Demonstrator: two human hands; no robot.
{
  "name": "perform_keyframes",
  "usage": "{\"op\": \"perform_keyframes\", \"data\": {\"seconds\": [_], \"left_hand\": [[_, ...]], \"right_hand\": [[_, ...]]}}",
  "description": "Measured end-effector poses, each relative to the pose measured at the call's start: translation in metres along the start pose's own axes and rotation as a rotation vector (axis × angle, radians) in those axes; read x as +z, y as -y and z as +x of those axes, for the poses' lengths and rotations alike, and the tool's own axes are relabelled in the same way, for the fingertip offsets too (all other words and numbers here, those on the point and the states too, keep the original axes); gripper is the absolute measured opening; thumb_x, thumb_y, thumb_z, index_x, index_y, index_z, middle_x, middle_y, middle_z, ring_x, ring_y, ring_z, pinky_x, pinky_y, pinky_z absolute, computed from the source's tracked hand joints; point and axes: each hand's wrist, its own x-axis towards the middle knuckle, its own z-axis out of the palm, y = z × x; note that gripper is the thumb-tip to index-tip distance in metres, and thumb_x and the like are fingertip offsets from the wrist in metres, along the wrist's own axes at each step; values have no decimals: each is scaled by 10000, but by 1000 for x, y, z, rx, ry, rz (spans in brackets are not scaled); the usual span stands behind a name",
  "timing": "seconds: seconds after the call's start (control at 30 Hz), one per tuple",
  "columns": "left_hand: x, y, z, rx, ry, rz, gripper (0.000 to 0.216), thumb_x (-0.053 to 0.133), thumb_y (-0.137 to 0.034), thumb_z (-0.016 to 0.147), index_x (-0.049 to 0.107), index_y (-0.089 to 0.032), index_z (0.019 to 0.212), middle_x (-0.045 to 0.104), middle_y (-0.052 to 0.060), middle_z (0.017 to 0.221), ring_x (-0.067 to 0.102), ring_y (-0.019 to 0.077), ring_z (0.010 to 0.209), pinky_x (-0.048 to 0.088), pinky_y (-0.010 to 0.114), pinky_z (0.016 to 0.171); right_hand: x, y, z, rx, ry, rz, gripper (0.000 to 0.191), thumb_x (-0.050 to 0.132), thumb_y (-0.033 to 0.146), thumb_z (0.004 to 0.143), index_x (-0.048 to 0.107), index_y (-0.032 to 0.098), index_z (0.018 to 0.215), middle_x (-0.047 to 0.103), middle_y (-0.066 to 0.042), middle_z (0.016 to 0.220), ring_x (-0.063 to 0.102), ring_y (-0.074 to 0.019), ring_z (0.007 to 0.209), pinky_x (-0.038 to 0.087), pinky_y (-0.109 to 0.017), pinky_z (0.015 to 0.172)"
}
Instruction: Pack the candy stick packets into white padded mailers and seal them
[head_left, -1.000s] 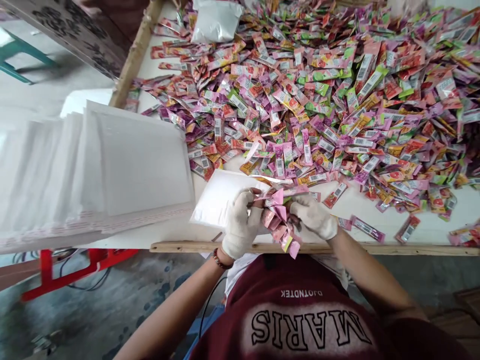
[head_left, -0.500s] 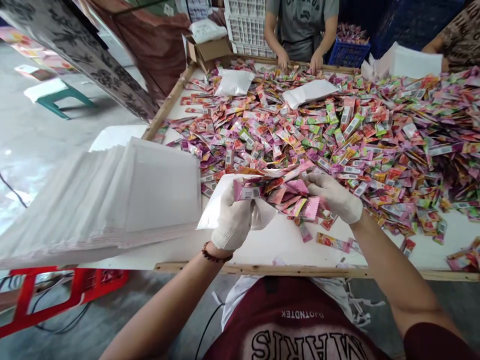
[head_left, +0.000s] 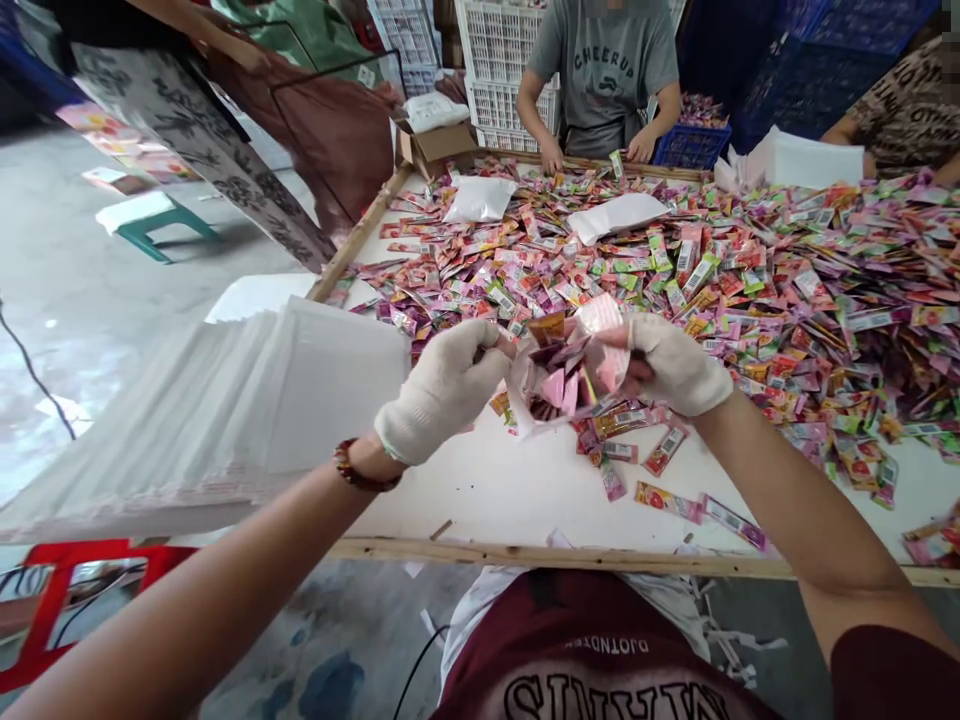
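at your far left, the red plastic frame [head_left: 67, 600] stands below the table's edge. the thick fanned stack of flat white mailers [head_left: 337, 360] lies just behind your left forearm, so i'd bend that elbow with care, since a knock could topple it.

your left hand [head_left: 446, 390], in a white knitted glove with bare fingertips, has thumb and fingers narrowed on the left edge of the white plastic bag [head_left: 534, 422]. past that hand, the plump white packet [head_left: 480, 198] sits on the far part of the heap.

the bag is held between your two hands, over the near part of the white tabletop [head_left: 480, 500], its mouth open and tilted toward you. inside it bunch the pink, purple and orange foil sachets [head_left: 559, 385], with some ends up near the rim. i'd lift the bag more upright and give it a light shake, so those ends drop below the opening.

your right hand [head_left: 671, 365], gloved alike, has its fingers closed in on the right side of the mouth, by the pale flap with red print [head_left: 600, 312]. blur there means i cannot tell whether you pinch one layer or two. pull both edges evenly, and let no sachet ride onto the flap.

the big multicoloured sachet heap [head_left: 787, 270] spreads to your far right.
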Motion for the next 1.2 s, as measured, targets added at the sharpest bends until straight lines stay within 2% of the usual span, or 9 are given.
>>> {"op": "perform_keyframes", "data": {"seconds": [0.17, 0.43, 0.53, 0.7, 0.83, 0.93, 1.0, 1.1, 1.2], "left_hand": [[-7, 0, 17, 48, 17, 45, 129, 542, -196, 773, 530, -180, 646, 502, -22, 620, 441, 117, 588, 364, 250, 559], [22, 12, -2, -138, 181, -195, 242, 547, -431, 849, 526, -197, 790, 494, -38, 584, 424, 107, 490, 347, 247, 475], [26, 6, -7, -40, 216, -64, 164, 611, -324, 773, 526, -193, 726, 460, -50, 552, 391, 97, 496, 313, 238, 487], [1, -17, -13, 148, 159, 102, 104, 556, -195, 746, 583, -184, 646, 472, -26, 564, 447, 117, 567, 341, 254, 573], [24, -11, -60, 211, 465, 179, 88, 587, -194, 738, 614, -213, 656, 522, -16, 587, 473, 132, 565, 368, 277, 612], [60, 12, -115, 220, 659, 163, 97, 628, -313, 780, 634, -233, 726, 595, -2, 687, 513, 141, 580, 384, 273, 593], [69, 30, -146, 151, 622, 130, 197, 609, -421, 834, 652, -232, 796, 623, 14, 743, 536, 145, 601, 383, 271, 579], [61, 55, -184, -79, 435, 199, 404, 473, -508, 924, 610, -203, 697, 567, 19, 635, 480, 138, 547, 331, 276, 544], [59, 77, -219, -306, 598, 135, 523, 436, -582, 917, 544, -191, 587, 441, -18, 514, 378, 115, 484, 272, 263, 507]], "right_hand": [[1, 20, -1, -10, 10, -99, 343, 707, 320, 760, 468, 210, 539, 317, 84, 391, 312, -68, 346, 291, -207, 334], [0, -17, -18, -51, -11, -20, 367, 645, 355, 827, 483, 196, 538, 397, 61, 404, 421, -89, 366, 338, -228, 398], [12, -16, -31, -62, 7, 22, 340, 677, 368, 810, 513, 191, 570, 427, 63, 422, 482, -102, 394, 381, -230, 432], [39, -19, -80, 17, 144, 49, 397, 590, 463, 869, 556, 193, 580, 526, 11, 439, 584, -150, 473, 457, -265, 493], [41, -64, -135, 294, 305, -309, 378, 538, 448, 916, 606, 197, 643, 604, -12, 506, 574, -143, 488, 439, -272, 530], [31, -99, -175, 311, 218, -781, 334, 562, 405, 913, 600, 206, 647, 613, -11, 581, 530, -132, 531, 373, -271, 550], [28, -112, -196, 257, 168, -903, 313, 527, 390, 940, 604, 212, 694, 604, -7, 640, 511, -135, 574, 360, -275, 569], [41, -126, -211, 130, 276, -831, 315, 442, 333, 986, 634, 212, 767, 606, -13, 743, 538, -139, 666, 418, -276, 646], [74, -155, -205, -38, 348, -894, 243, 477, 239, 950, 703, 232, 1039, 647, -57, 1028, 604, -171, 888, 474, -297, 792]]}}
